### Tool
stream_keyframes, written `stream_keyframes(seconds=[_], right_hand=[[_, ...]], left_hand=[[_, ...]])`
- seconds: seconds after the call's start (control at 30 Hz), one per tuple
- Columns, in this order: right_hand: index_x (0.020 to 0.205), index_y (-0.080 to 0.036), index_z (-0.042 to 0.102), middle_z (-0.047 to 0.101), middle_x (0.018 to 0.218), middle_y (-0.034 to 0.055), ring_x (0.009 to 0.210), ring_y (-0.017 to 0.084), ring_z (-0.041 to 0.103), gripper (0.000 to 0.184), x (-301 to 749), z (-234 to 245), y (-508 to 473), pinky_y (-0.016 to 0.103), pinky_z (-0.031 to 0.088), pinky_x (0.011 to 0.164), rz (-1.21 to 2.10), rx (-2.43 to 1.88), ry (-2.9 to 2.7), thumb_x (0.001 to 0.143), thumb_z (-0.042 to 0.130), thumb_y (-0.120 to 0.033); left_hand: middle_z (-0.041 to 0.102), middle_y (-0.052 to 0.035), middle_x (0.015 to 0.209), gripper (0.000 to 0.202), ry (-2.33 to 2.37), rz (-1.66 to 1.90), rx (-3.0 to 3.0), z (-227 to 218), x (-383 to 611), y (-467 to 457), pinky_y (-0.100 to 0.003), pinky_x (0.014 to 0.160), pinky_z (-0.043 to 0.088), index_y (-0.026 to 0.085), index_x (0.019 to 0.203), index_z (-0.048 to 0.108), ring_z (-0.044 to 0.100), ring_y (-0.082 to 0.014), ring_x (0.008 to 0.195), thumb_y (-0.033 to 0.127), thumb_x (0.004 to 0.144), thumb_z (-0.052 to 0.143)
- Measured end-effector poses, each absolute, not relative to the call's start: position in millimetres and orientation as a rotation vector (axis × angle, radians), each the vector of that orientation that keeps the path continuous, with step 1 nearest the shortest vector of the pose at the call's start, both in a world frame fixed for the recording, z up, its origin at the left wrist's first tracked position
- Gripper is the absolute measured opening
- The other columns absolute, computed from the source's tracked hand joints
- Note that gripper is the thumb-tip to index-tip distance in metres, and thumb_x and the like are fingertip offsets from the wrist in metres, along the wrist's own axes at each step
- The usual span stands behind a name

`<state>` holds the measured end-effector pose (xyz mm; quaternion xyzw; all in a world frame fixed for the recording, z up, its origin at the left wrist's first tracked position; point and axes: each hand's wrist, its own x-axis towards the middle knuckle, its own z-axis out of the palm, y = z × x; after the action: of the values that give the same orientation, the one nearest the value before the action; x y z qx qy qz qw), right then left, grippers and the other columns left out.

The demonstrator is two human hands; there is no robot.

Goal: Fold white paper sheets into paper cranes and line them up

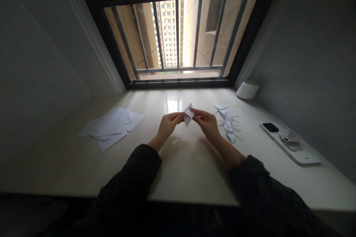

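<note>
A small piece of folded white paper (pixel 188 115), with pointed ends at top and bottom, is held above the sill between both hands. My left hand (pixel 170 123) pinches its left side with thumb and fingers. From the right, my right hand (pixel 205 120) grips the opposite edge, its fingertips near the upper part. Just right of my right hand, several folded paper cranes (pixel 228 123) stand in a row. The finer folds of the held paper are too small to make out.
Loose white paper sheets (pixel 111 124) lie in a pile at the left. A phone (pixel 290 144) with a round grip lies at the right, and a white cylindrical object (pixel 247 90) sits in the back right corner. Behind the pale sill (pixel 189 177) is a barred window (pixel 187 39).
</note>
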<state>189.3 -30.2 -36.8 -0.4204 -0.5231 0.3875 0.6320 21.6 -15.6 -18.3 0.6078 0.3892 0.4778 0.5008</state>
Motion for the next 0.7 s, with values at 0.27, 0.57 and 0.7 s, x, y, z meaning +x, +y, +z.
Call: stream_keyframes(seconds=[0.27, 0.57, 0.7], right_hand=[[0.097, -0.027, 0.071, 0.064, 0.094, 0.0034, 0.077, 0.015, 0.058, 0.028, 188.5, -31.9, -34.0, 0.03, 0.051, 0.068, 0.838, -0.886, -1.288, 0.07, 0.073, -0.035], [0.099, -0.032, 0.072, 0.056, 0.107, 0.0039, 0.096, 0.019, 0.057, 0.022, 189.5, -33.1, -34.1, 0.032, 0.051, 0.078, 0.858, -0.833, -1.427, 0.077, 0.067, -0.031], [0.102, -0.031, 0.071, 0.06, 0.104, 0.0043, 0.095, 0.02, 0.058, 0.024, 189.4, -31.1, -34.9, 0.033, 0.051, 0.077, 0.901, -0.814, -1.451, 0.079, 0.066, -0.034]], left_hand=[[0.074, -0.0092, 0.087, 0.035, 0.87, 1.129, 1.284, -10.3, 23.3, -21.1, -0.038, 0.082, 0.053, 0.013, 0.095, 0.073, 0.069, -0.0209, 0.08, 0.036, 0.069, 0.074], [0.074, -0.0078, 0.089, 0.028, 0.821, 1.218, 1.339, -11.1, 25.2, -21.3, -0.039, 0.083, 0.054, 0.014, 0.091, 0.074, 0.069, -0.0206, 0.08, 0.033, 0.069, 0.074], [0.074, -0.0083, 0.09, 0.029, 0.812, 1.223, 1.349, -11.3, 24.4, -20.4, -0.039, 0.084, 0.054, 0.014, 0.092, 0.073, 0.069, -0.0208, 0.081, 0.033, 0.07, 0.073]])
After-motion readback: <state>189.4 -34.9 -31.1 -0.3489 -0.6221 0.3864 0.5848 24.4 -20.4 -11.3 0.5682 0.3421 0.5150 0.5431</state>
